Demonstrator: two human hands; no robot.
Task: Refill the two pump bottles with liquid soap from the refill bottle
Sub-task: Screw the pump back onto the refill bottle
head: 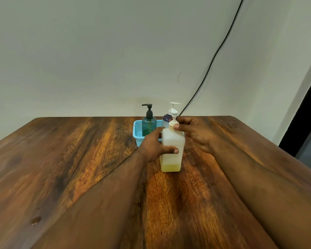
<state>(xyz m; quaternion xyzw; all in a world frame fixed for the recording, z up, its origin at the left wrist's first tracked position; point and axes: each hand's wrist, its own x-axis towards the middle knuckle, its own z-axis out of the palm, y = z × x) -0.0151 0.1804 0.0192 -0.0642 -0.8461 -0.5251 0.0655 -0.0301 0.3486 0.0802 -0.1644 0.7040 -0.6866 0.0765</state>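
My left hand (155, 144) grips the square translucent white pump bottle (172, 150) standing on the wooden table (70, 159); my right hand (192, 131) pinches its pump collar (172, 125). Barely any yellow soap inside; refilling looks unstarted.

A plain room, likely a home: a wood-grain table (61, 159) against a bare pale wall (79, 51), a black cable (214, 58) hanging down, a dark doorway (305, 114) at the right.

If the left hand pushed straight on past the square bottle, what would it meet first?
Probably the blue basket just behind the white square bottle that the left hand grips; depth is unclear.
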